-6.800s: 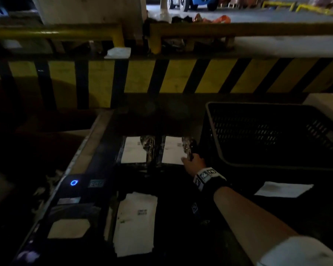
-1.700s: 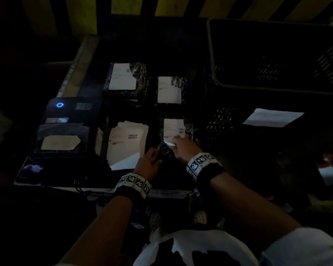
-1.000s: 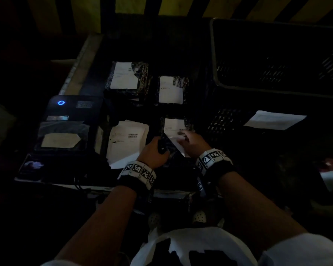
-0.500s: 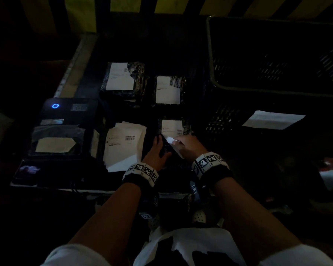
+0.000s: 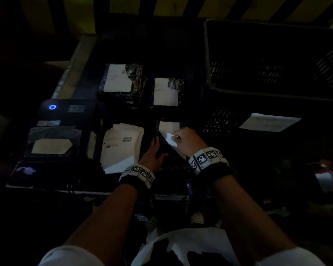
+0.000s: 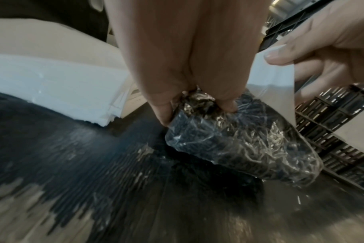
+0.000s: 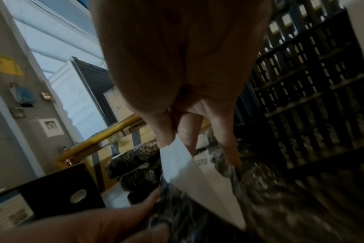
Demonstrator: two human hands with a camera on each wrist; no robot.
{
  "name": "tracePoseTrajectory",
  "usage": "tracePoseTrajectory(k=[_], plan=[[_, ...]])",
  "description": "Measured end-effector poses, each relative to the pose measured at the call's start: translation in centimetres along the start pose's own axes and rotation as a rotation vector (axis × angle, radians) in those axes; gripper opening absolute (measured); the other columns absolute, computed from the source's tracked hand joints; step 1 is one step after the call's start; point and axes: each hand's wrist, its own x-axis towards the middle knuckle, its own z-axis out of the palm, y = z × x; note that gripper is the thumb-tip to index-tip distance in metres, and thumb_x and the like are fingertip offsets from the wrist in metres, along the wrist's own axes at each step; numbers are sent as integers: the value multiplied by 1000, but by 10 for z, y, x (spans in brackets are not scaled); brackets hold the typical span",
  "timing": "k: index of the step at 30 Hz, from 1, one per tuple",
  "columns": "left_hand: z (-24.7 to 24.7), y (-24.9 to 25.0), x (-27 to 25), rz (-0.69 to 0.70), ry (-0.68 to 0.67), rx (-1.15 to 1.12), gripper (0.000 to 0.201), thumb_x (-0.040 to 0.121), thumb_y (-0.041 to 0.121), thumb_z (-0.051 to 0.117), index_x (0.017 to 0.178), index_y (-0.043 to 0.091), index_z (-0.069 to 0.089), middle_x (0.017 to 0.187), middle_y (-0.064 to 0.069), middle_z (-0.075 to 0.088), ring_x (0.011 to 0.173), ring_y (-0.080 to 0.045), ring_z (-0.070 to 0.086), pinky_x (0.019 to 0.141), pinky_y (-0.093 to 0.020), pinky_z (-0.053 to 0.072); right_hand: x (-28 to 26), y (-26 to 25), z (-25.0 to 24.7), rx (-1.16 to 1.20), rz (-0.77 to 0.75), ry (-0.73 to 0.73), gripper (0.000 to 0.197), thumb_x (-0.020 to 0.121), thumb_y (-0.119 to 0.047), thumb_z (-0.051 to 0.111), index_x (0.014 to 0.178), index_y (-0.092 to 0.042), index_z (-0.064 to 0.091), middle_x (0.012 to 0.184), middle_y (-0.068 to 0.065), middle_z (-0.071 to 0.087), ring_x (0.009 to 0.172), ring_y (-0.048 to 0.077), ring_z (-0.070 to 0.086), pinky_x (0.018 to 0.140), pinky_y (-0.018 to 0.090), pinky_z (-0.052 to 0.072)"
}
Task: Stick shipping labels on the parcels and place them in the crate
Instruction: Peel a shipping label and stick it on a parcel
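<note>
A black plastic-wrapped parcel (image 5: 169, 157) lies at the table's near edge. My left hand (image 5: 154, 150) grips its left end between thumb and fingers, seen close as the parcel (image 6: 239, 144) under my left hand (image 6: 197, 105). My right hand (image 5: 185, 141) pinches a white shipping label (image 5: 170, 139) by its upper edge. The label (image 7: 189, 172) slants down onto the parcel's top, its lower end touching the wrap. Three labelled parcels lie beyond: one just behind the hands (image 5: 168, 126) and two farther back (image 5: 166, 91) (image 5: 121, 81). The black crate (image 5: 273, 93) stands at the right.
A stack of printed labels (image 5: 121, 144) lies left of my left hand. A black label printer (image 5: 60, 129) with a blue light sits at the far left. A loose white sheet (image 5: 269, 121) rests in front of the crate. A yellow-and-black barrier runs behind the table.
My right hand has drawn the label slightly up and right over the parcel. My left hand has slid its grip along the parcel's left edge. The labelled parcels have not moved.
</note>
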Motion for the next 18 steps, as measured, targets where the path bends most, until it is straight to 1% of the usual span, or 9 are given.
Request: tracePoseTrajectory(k=[1,2,3,5,9,11,14,15,18], plan=[[0,0,1,1,2,-3,75,95,31,49,149,19,-2,159,-3,-4,145,-21,18,114,-32,23,1,-1,-2,-15,4,-3,48,95,-9,49,50,-14,33,55,-1,37,53,13,40,64,28,32],[1,-1,1,5,4,0,75,95,31,48,149,18,-1,159,-2,-4,145,-21,18,113,-32,24,2,-2,-4,-20,7,-3,50,95,-10,50,50,-19,29,54,-4,33,51,8,35,64,27,32],[1,0,0,8,8,5,74,95,31,48,149,19,-1,159,-2,-4,144,-21,18,113,-32,25,2,-3,-5,-23,6,0,51,95,-10,50,50,-22,27,55,-5,32,51,6,33,64,27,32],[1,-1,-1,8,12,10,74,95,32,48,149,19,-2,159,-1,-5,144,-21,18,112,-31,25,3,-3,-7,-21,2,2,53,94,-10,51,50,-24,26,55,-6,32,51,4,32,65,27,33],[0,-1,1,10,2,11,74,95,32,48,149,19,-2,159,-1,-5,145,-20,16,113,-29,23,4,-4,-11,-11,4,10,52,94,-10,51,50,-26,28,56,-7,33,53,8,36,65,27,34],[0,-1,0,7,0,19,75,95,32,48,149,19,-2,159,-2,-5,145,-21,16,113,-29,23,5,-3,-13,-6,10,-2,52,94,-8,51,50,-25,28,55,-6,35,52,5,36,63,27,34],[1,1,-2,1,-7,17,74,95,32,47,149,19,-2,159,-2,-6,145,-21,16,112,-30,24,4,-3,-14,-15,5,-10,51,93,-5,52,49,-21,31,53,-4,39,50,5,38,53,25,34],[1,1,-3,-2,-6,15,75,95,31,48,149,19,-2,159,-2,-6,145,-22,16,113,-30,24,4,-3,-15,-19,4,-10,50,92,-5,52,49,-20,32,53,-4,40,49,5,39,52,25,34],[0,2,-2,-4,-4,19,75,95,31,48,149,19,-2,159,-2,-7,145,-22,15,113,-30,22,5,-4,-14,-30,-12,-7,46,91,-5,53,50,-11,33,52,1,43,48,11,43,53,28,37]])
